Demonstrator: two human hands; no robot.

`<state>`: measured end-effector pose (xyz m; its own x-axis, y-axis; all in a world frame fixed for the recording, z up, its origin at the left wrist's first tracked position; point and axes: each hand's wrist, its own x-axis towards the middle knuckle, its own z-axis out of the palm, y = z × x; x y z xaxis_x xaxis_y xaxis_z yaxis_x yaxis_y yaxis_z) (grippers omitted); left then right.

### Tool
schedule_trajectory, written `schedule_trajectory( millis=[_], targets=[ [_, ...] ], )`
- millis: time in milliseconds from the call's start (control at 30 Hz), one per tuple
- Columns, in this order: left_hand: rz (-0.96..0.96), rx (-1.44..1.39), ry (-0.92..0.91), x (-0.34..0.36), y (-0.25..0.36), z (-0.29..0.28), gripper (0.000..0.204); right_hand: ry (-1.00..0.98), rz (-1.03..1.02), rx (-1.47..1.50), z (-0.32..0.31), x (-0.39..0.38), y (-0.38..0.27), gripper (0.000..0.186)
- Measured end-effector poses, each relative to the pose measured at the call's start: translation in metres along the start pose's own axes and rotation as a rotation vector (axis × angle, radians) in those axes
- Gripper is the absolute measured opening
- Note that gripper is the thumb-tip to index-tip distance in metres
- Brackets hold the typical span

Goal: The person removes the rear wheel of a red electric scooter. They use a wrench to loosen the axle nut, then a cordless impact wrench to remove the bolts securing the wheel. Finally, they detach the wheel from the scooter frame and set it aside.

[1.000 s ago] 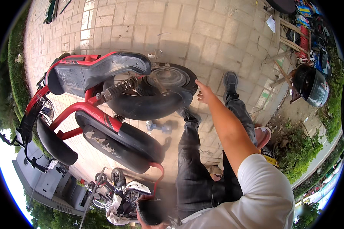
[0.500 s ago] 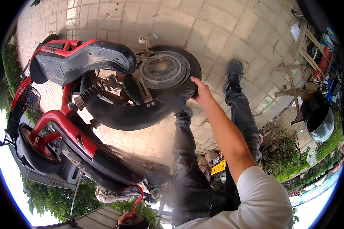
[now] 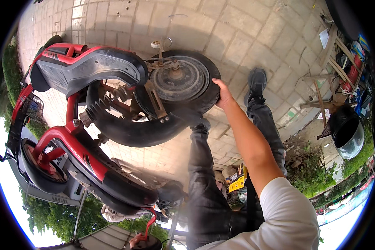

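A red and black electric scooter point(image 3: 91, 62) is tipped over on its side, its rear wheel point(image 3: 181, 79) facing up with a dusty hub and black tyre. My right hand point(image 3: 224, 95) grips the tyre's right edge, thumb on top and the other fingers hidden beneath. At the lower edge a hand, seemingly my left hand point(image 3: 136, 239), is closed around the end of a red curved rail point(image 3: 151, 223) behind the seat; its arm is out of view. Between them lie the black rear mudguard point(image 3: 137, 135) and a coil spring shock absorber point(image 3: 106, 101).
My legs stand beside the wheel, one shoe point(image 3: 257, 80) to its right. A yellow and black box point(image 3: 238, 180) lies between my legs. At the right are a wooden frame point(image 3: 321, 100), a dark helmet with a clear visor point(image 3: 346, 130), and a heap of odds and ends.
My right hand has shifted slightly to the right along with the tyre edge. The mudguard sits a little lower in the picture, and the view has moved slightly.
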<state>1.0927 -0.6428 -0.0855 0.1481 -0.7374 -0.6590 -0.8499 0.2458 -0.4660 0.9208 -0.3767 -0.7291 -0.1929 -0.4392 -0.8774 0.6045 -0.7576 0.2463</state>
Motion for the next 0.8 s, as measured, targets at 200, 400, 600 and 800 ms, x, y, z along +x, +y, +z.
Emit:
schedule_trajectory(
  millis=[200, 400, 600, 800],
  targets=[
    [-0.243, -0.141, 0.061, -0.007, 0.036, 0.002, 0.015, 0.123, -0.172, 0.168, 0.006, -0.019, 0.045, 0.053],
    [1.051, 1.013, 0.148, -0.008, 0.042, -0.012, 0.009, 0.179, -0.278, 0.212, 0.023, -0.034, 0.053, 0.049],
    [0.257, 0.136, 0.028, -0.007, 0.041, -0.004, 0.013, 0.17, -0.236, 0.244, 0.021, -0.032, 0.058, 0.046],
    [0.034, -0.578, 0.109, -0.019, 0.045, 0.012, 0.011, 0.179, -0.258, 0.336, 0.011, -0.02, 0.072, 0.043]
  ],
)
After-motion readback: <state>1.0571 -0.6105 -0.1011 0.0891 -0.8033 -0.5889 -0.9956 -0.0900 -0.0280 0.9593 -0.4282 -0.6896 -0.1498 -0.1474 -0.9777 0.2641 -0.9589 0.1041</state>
